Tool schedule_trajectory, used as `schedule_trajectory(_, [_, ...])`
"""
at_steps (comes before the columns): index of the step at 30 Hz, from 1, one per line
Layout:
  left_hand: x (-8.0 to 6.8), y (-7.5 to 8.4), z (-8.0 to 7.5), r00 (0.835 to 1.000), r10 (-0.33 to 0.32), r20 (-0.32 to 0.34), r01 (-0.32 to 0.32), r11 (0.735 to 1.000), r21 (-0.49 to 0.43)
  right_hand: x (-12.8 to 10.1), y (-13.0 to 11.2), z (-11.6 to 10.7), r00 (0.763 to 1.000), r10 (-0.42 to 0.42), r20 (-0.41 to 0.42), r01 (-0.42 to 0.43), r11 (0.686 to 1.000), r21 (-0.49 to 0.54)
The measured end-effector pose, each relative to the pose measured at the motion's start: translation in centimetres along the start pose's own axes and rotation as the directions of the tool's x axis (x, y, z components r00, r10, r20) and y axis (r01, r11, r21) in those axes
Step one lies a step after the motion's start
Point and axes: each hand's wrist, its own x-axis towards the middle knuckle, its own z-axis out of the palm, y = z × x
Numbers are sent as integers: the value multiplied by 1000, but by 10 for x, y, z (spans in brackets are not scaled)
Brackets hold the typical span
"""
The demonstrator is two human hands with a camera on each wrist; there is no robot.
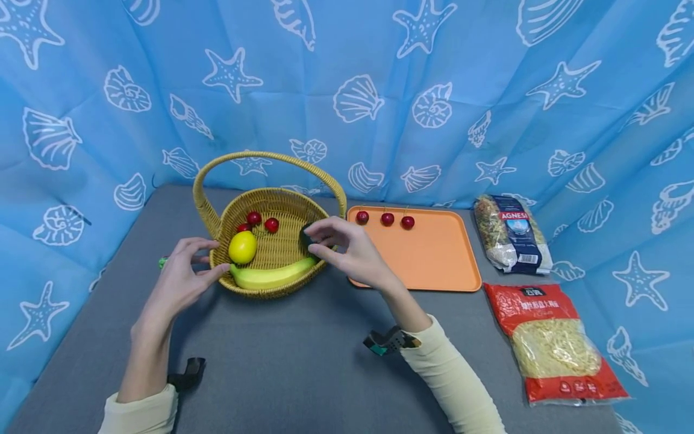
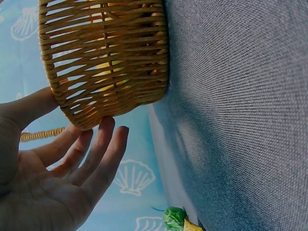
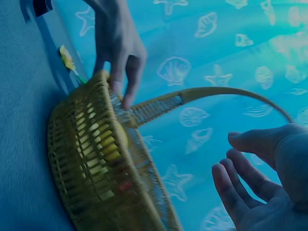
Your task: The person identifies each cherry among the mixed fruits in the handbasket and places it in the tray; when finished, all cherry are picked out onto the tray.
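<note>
A woven basket (image 1: 261, 292) with a tall handle (image 1: 271, 157) stands on the grey table and holds a lemon (image 1: 242, 247), a banana (image 1: 271, 276), three cherries (image 1: 271, 225) and a dark rounded fruit (image 1: 305, 234) by its right rim. My left hand (image 1: 203, 262) is open, thumb and fingertips against the basket's left wall (image 2: 106, 62). In the right wrist view the left hand's fingers (image 3: 126, 91) touch the rim at the handle's foot. My right hand (image 1: 331, 241) hovers over the right rim beside the dark fruit. Its fingers (image 3: 236, 187) are spread and hold nothing.
An orange tray (image 1: 428, 259) with three cherries (image 1: 387, 219) along its far edge lies right of the basket. Two bags of pasta, one dark (image 1: 512, 238) and one red (image 1: 555, 340), lie at the right. A small green and yellow item (image 1: 162, 262) lies left of my left hand. Blue curtains surround the table.
</note>
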Motion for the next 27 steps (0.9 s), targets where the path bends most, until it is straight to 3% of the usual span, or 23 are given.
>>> schedule_trajectory(3, [-1,-1,0,1000,7,-5,-7,1000,-1,25,8,18,997,65,32,-65,998,13])
schedule_trajectory(8, [-1,-1,0,1000,6,-7,-6,1000,1,62,28,43,978,197,75,-193,980,-52])
schedule_trajectory(16, [-1,0,0,1000,-3,-6,3,1000,10,91,54,76,894,447,31,-445,894,-55])
schedule_trajectory(20, [0,0,1,1000,-4,-5,5,1000,11,98,62,89,865,502,-2,-500,861,-96])
schedule_trajectory(27, [1,1,1,1000,-9,5,9,1000,4,101,67,95,855,518,11,-510,845,-162])
